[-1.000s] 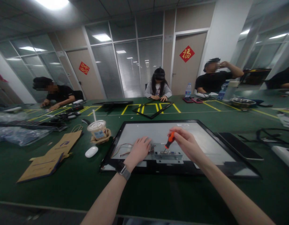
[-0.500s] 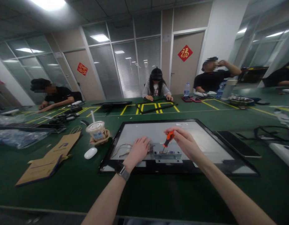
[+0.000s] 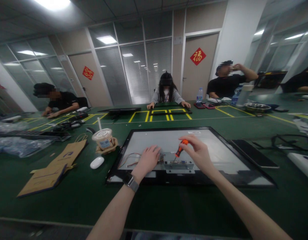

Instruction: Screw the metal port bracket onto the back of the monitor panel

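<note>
A flat monitor panel (image 3: 139, 140) with a black border lies face down on the green table. My right hand (image 3: 199, 151) grips the orange-and-black handle of a screwdriver (image 3: 182, 146), tilted with its shaft pointing down at a metal bracket (image 3: 180, 170) near the panel's front edge. Whether the tip sits on a screw is too small to tell. My left hand (image 3: 149, 157) rests with fingers stretched out on the panel, beside the bracket's left end. Thin wires (image 3: 129, 160) run out to the left of that hand.
Left of the panel stand a drink cup (image 3: 103, 138) in a cardboard holder, a white earbud case (image 3: 97, 162) and a brown paper bag (image 3: 64, 160). A black phone (image 3: 254, 153) lies to the right. Across the table a person (image 3: 166, 90) handles a black frame (image 3: 170, 112).
My right hand has turned around the screwdriver handle, which has shifted slightly right. My left hand stays put. Across the table, the person's black frame has been straightened.
</note>
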Demonstrator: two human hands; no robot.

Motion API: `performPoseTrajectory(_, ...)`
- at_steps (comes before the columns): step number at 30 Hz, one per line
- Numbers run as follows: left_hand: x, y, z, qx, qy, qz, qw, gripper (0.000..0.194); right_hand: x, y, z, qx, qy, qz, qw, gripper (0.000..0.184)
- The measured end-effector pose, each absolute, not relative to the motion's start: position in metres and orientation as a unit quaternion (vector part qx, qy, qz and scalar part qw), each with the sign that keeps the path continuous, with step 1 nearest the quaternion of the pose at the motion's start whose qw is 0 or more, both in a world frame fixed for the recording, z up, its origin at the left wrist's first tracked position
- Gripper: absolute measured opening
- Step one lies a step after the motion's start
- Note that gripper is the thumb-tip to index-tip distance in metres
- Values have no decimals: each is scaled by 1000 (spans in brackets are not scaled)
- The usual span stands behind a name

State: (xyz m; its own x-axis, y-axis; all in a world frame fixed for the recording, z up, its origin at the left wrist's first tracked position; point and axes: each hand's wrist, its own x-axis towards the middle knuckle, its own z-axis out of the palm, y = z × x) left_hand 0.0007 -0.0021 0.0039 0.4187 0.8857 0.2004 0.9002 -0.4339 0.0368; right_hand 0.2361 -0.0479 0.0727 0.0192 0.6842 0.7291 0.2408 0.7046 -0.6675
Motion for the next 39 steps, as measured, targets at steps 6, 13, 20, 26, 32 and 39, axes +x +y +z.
performPoseTrajectory(6,1,-3,4,-842,-530,-94,40,40,234,-53,72,-350,-726,136,577,28)
performPoseTrajectory(13,2,-5,7,-844,-528,-92,40,41,232,-51,69,-366,-723,129,572,30)
performPoseTrajectory(20,2,-4,6,-842,-530,-92,42,40,234,-48,64,-375,-716,154,569,33)
performPoseTrajectory(26,1,-5,6,-844,-527,-95,44,40,232,-50,66,-372,-702,192,576,33)
performPoseTrajectory(32,2,-6,9,-842,-531,-89,40,40,233,-50,70,-337,-680,257,598,28)
performPoseTrajectory(39,4,-8,11,-840,-534,-86,41,39,239,-51,73,-282,-662,407,562,30)
